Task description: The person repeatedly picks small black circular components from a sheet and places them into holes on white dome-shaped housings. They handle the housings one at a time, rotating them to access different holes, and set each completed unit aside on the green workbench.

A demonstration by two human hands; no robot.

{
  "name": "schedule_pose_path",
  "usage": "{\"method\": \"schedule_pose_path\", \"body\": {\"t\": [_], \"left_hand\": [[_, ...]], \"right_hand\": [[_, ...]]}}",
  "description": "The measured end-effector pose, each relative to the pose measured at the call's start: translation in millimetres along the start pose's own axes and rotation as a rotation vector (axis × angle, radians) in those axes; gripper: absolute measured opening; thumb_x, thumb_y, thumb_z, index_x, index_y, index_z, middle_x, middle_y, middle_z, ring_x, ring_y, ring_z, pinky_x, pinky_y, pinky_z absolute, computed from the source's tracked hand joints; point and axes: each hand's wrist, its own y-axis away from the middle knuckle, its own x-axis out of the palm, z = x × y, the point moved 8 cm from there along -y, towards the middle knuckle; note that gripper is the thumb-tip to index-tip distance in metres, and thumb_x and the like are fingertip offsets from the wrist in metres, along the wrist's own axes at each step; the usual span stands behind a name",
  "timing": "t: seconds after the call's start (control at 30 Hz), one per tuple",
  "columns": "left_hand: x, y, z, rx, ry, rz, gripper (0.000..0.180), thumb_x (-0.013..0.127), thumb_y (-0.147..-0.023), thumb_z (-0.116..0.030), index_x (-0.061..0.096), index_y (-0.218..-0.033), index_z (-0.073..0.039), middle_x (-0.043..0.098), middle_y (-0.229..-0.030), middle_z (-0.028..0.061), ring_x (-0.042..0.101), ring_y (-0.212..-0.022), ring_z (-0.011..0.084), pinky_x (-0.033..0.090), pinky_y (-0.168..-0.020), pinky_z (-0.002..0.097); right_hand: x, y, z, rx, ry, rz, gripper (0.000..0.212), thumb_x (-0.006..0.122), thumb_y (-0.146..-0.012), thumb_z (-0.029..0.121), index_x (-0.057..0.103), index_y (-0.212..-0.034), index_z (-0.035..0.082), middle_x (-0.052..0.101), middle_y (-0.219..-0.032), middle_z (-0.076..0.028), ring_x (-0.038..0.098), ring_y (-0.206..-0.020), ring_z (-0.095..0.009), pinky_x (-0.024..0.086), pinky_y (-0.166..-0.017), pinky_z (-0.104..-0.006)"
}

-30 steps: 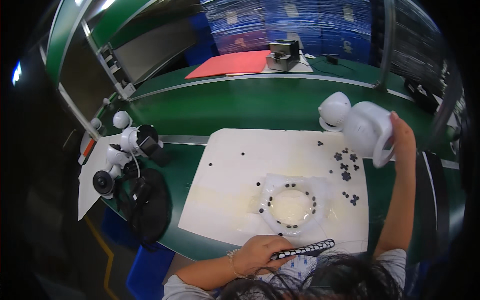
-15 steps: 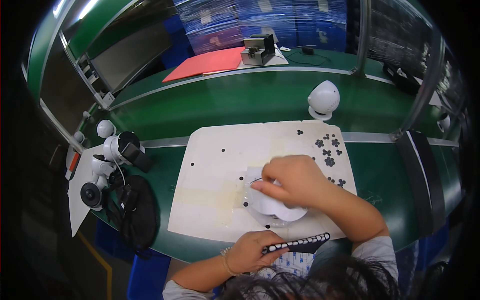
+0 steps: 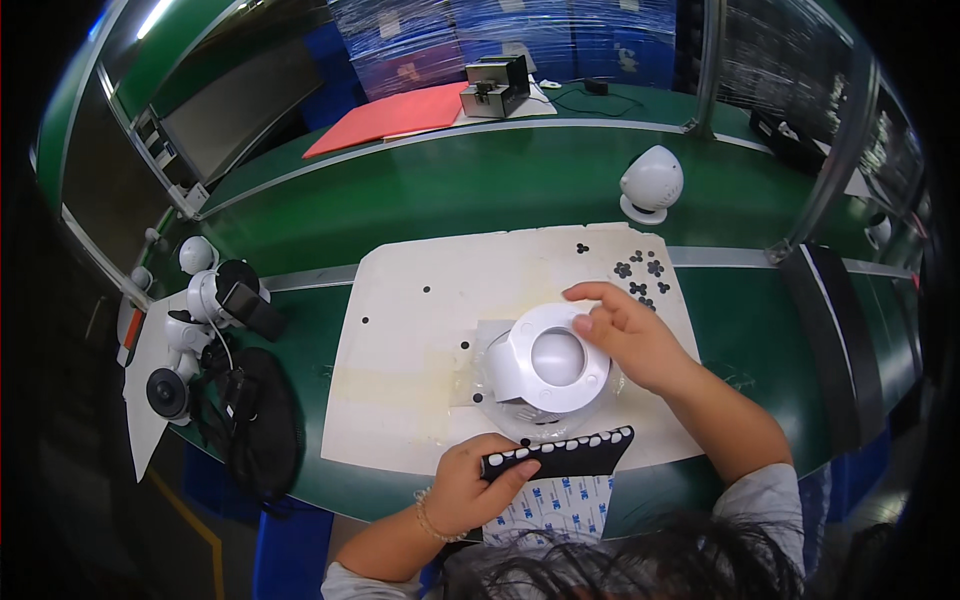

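Note:
A white rounded device (image 3: 505,370) with a flat ring-shaped base (image 3: 528,350) facing up lies on a clear plastic bag (image 3: 548,428) on the pale board. At the ring's upper right is my right hand (image 3: 635,340), thumb and forefinger apart, thumb tip by the rim. I see nothing between those fingers. My left hand (image 3: 475,487) is closed on the left end of a black strip (image 3: 575,458) with a row of white oval spots along its upper edge. That strip is tilted, just in front of the device. Beneath it hangs a white sheet with blue print (image 3: 550,508).
Small black dots and flower-shaped pieces (image 3: 640,275) dot the pale board (image 3: 400,390). Behind it stands another white device (image 3: 652,185). White devices with cables (image 3: 215,300) and a black pouch (image 3: 268,420) lie left; a long black strip (image 3: 835,350) lies right.
My right hand has drawn back to the right from over the device; its fingers have parted and the ring base shows. My left hand has shifted left, turning the strip's face more into view.

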Motion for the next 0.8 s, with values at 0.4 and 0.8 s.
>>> {"method": "schedule_pose_path", "body": {"t": [0.4, 0.8], "left_hand": [[-6, 1, 5, -0.139, 0.417, -0.203, 0.016, 0.069, -0.075, -0.011, 0.058, -0.076, 0.001, 0.060, -0.068, 0.0050, 0.052, -0.059, 0.0074, 0.042, -0.054, 0.0217], [-19, 6, 9, -0.080, 0.109, -0.169, 0.016, 0.072, -0.071, -0.007, 0.059, -0.066, 0.002, 0.056, -0.056, 0.0046, 0.048, -0.051, 0.0072, 0.038, -0.046, 0.0219]], "right_hand": [[45, 74, 42, -0.471, 0.597, 0.155, 0.038, 0.065, -0.078, 0.016, 0.050, -0.111, 0.006, 0.060, -0.093, -0.012, 0.058, -0.086, -0.026, 0.046, -0.074, -0.0340], [33, 71, 47, -0.441, 0.531, 0.087, 0.021, 0.063, -0.079, 0.012, 0.055, -0.098, 0.006, 0.064, -0.080, -0.008, 0.062, -0.070, -0.023, 0.048, -0.061, -0.0310]]}}
